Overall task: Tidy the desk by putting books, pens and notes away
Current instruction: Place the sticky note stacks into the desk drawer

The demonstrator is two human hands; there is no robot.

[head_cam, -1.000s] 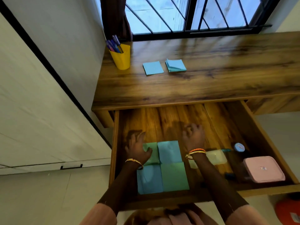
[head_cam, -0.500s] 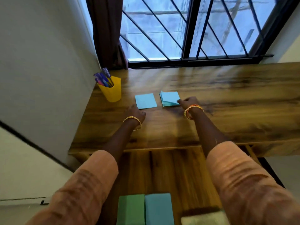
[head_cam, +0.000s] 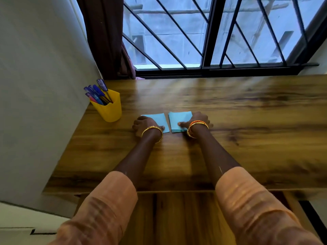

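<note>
Two blue sticky-note pads lie side by side in the middle of the wooden desk (head_cam: pixel 238 142). My left hand (head_cam: pixel 144 125) grips the left blue pad (head_cam: pixel 160 119) from its left edge, thumb pressed on the near corner. My right hand (head_cam: pixel 199 120) grips the right blue pad (head_cam: pixel 178 119) from its right edge, thumb lying across the top sheet. Both pads still rest flat on the desk. A yellow cup (head_cam: pixel 111 111) holding several blue and purple pens (head_cam: pixel 97 91) stands at the desk's left end by the wall.
The open wooden drawer (head_cam: pixel 177 218) shows below the desk's front edge, between my sleeves. A barred window (head_cam: pixel 212 41) and a dark curtain (head_cam: pixel 104 41) close off the back. A white wall (head_cam: pixel 35 85) runs along the left.
My hands left the notes in the drawer and reached up onto the desk. Half a second ago they were just at the blue pads; now each one grips a pad.
</note>
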